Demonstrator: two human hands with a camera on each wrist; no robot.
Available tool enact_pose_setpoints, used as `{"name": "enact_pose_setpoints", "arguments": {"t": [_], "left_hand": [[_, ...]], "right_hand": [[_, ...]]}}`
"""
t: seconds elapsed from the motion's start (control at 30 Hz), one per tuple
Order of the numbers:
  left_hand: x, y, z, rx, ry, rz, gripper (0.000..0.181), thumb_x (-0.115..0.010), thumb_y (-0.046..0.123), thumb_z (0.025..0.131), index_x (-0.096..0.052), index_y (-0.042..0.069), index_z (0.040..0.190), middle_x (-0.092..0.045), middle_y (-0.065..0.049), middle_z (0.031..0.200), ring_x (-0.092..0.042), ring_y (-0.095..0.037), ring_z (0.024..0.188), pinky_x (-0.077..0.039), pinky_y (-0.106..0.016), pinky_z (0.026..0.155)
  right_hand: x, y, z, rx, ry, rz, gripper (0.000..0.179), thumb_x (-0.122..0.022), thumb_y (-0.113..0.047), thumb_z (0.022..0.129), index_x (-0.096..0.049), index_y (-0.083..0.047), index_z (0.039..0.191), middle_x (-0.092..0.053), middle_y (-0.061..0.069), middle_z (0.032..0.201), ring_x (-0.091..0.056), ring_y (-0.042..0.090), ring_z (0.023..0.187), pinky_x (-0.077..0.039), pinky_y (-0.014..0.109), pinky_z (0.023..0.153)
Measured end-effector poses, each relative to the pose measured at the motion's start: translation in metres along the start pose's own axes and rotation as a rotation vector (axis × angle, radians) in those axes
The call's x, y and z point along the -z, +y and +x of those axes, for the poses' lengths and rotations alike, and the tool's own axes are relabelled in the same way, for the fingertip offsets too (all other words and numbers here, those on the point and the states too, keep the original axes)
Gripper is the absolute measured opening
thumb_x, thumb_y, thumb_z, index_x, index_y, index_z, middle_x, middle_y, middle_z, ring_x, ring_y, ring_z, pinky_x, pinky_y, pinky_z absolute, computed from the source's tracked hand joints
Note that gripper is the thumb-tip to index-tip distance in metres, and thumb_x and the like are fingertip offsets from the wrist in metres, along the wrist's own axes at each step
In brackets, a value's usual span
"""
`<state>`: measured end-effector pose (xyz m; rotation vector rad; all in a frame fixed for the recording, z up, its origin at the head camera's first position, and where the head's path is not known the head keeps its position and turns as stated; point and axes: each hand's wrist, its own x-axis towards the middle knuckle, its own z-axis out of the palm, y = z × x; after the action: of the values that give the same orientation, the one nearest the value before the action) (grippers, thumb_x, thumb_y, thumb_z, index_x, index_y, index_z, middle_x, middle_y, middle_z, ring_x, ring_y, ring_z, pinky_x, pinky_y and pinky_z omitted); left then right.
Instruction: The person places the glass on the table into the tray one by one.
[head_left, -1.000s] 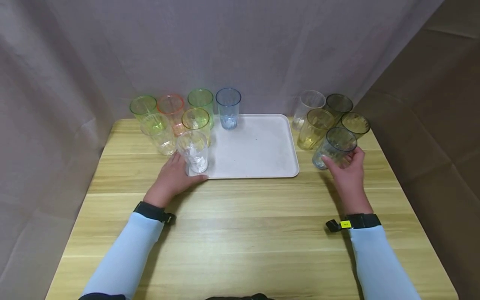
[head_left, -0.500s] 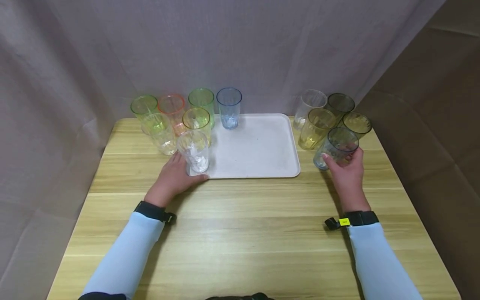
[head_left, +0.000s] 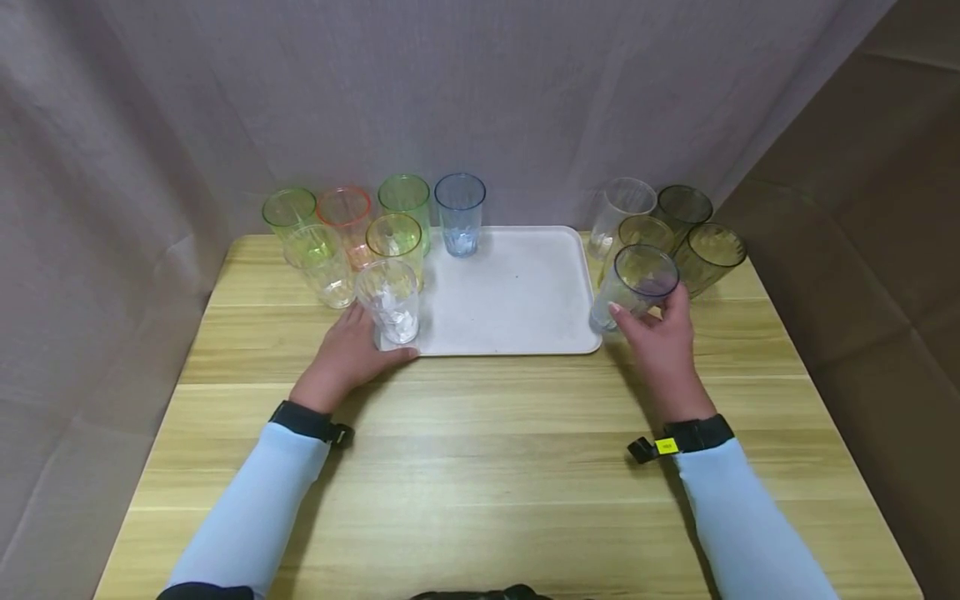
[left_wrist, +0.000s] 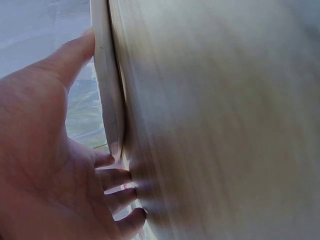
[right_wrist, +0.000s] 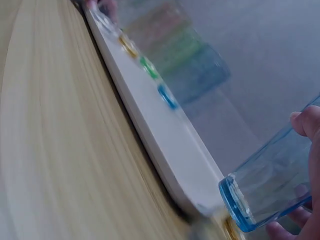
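In the head view, my right hand [head_left: 660, 350] grips a clear blue tumbler [head_left: 633, 287] by its side, thumb in front. The tumbler leans a little and its base is by the right front corner of a white tray [head_left: 510, 317]. Its blue base [right_wrist: 235, 205] is beside the tray corner in the right wrist view. My left hand [head_left: 348, 358] rests at the tray's left front corner, thumb along the front edge and fingers reaching round the side. A colourless tumbler [head_left: 392, 304] stands on the tray by that hand. Yellow [head_left: 395, 237], green [head_left: 405, 200] and blue [head_left: 460, 212] tumblers also stand on it.
Left of the tray are a light green tumbler [head_left: 288, 208], an orange-red one [head_left: 345, 208] and a colourless one [head_left: 322, 271]. To its right stand another colourless tumbler [head_left: 626, 200], a yellowish one [head_left: 645, 229] and dark ones [head_left: 684, 208]. Grey cloth [head_left: 480, 83] hangs behind the wooden table [head_left: 495, 467].
My right hand has moved left with the blue tumbler, from beside the dark tumblers to the tray's right front corner. My left hand stays at the tray.
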<state>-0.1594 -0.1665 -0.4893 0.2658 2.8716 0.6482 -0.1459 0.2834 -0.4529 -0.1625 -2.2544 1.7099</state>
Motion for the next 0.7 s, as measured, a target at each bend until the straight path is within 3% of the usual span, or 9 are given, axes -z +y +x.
{"name": "enact_pose_setpoints", "arguments": {"t": [0.17, 0.3, 0.43, 0.7], "left_hand": [[0.0, 0.001, 0.0, 0.003, 0.001, 0.0, 0.131, -0.069, 0.077, 0.081, -0.007, -0.001, 0.167, -0.007, -0.02, 0.172, -0.006, -0.035, 0.156, -0.015, -0.055, 0.126], [0.0, 0.002, 0.0, 0.001, 0.005, -0.003, 0.13, -0.07, 0.075, 0.082, -0.008, 0.0, 0.167, -0.008, -0.02, 0.172, -0.008, -0.036, 0.156, -0.015, -0.055, 0.126], [0.0, 0.002, -0.001, 0.005, 0.003, 0.0, 0.13, -0.07, 0.075, 0.081, -0.009, -0.001, 0.167, -0.009, -0.021, 0.172, -0.009, -0.037, 0.156, -0.016, -0.055, 0.126], [0.001, 0.002, -0.001, 0.0, 0.011, 0.012, 0.131, -0.07, 0.076, 0.081, -0.009, -0.002, 0.167, -0.009, -0.021, 0.172, -0.009, -0.037, 0.155, -0.016, -0.056, 0.126]], "right_hand": [[-0.037, -0.01, 0.003, 0.018, -0.096, -0.006, 0.084, -0.081, -0.013, 0.089, -0.034, -0.01, 0.159, -0.044, 0.015, 0.152, -0.045, 0.025, 0.137, -0.043, 0.047, 0.114], [-0.07, -0.003, 0.013, 0.041, -0.147, -0.031, 0.083, -0.084, -0.018, 0.088, -0.036, -0.01, 0.156, -0.05, 0.011, 0.148, -0.045, 0.02, 0.135, -0.043, 0.046, 0.113], [-0.104, -0.009, 0.018, 0.061, -0.213, -0.031, 0.079, -0.085, -0.024, 0.087, -0.04, -0.009, 0.151, -0.054, 0.01, 0.139, -0.049, 0.021, 0.13, -0.045, 0.045, 0.112], [-0.162, -0.028, 0.023, 0.046, -0.339, -0.084, 0.086, -0.082, -0.04, 0.088, -0.034, -0.017, 0.155, -0.048, 0.005, 0.148, -0.044, 0.018, 0.134, -0.044, 0.041, 0.113]]}}
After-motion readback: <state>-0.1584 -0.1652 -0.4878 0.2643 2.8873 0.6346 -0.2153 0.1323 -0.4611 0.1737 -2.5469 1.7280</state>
